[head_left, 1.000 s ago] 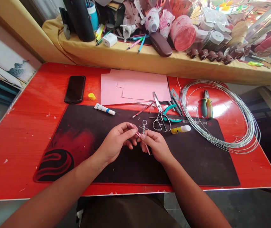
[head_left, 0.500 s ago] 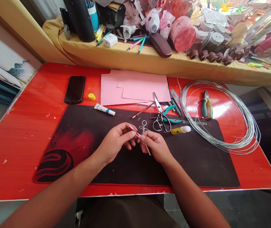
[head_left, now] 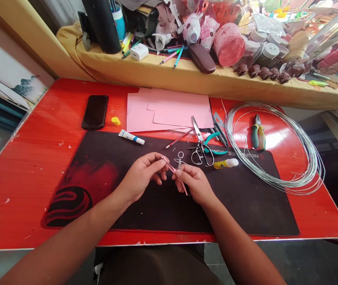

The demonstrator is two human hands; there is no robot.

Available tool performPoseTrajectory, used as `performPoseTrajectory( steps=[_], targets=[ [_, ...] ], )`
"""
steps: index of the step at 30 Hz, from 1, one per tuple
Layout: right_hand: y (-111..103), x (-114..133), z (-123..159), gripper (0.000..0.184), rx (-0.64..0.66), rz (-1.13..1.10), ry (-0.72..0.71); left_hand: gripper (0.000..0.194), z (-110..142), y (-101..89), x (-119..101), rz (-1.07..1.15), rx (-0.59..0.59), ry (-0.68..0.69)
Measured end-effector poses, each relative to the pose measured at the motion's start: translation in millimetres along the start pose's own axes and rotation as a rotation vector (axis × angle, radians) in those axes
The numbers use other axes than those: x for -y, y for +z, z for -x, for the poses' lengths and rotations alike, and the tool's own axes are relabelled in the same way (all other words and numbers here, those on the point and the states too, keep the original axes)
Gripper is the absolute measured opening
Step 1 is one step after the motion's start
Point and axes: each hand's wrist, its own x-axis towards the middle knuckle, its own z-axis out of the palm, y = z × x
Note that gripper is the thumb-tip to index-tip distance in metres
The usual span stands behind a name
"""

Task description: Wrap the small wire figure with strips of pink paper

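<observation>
A narrow pink paper strip (head_left: 170,166) slants between my two hands above the black desk mat (head_left: 234,206). My left hand (head_left: 142,174) pinches its upper end between thumb and forefinger. Lower down, the thumb and fingers of my right hand (head_left: 194,182) grip the strip, whose other end sticks out below them. Right behind my right fingers is a small twisted wire figure (head_left: 180,160) with a loop at its top; whether the hand holds it or it lies on the mat, I cannot tell. Scissors (head_left: 200,142) lie just beyond, over teal-handled pliers (head_left: 212,137).
A glue stick (head_left: 226,163) and a large coil of wire (head_left: 305,158) lie to the right, with yellow-green pliers (head_left: 258,134) inside the coil. Pink paper sheets (head_left: 180,109), a white tube (head_left: 131,137), a yellow cap (head_left: 116,121) and a phone (head_left: 95,112) lie farther back.
My left hand has slid slightly up and left along the pink paper strip, away from my right hand. My right hand keeps its grip with little movement.
</observation>
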Motion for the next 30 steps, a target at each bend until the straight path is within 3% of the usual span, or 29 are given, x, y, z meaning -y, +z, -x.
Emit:
performPoseTrajectory(
  steps=[30],
  targets=[
    [-5.2,-6.5,-1.0,0.034,0.035,-0.143,0.016,0.021,-6.6,8.6,-3.6,0.03,0.03,-0.006]
  ],
)
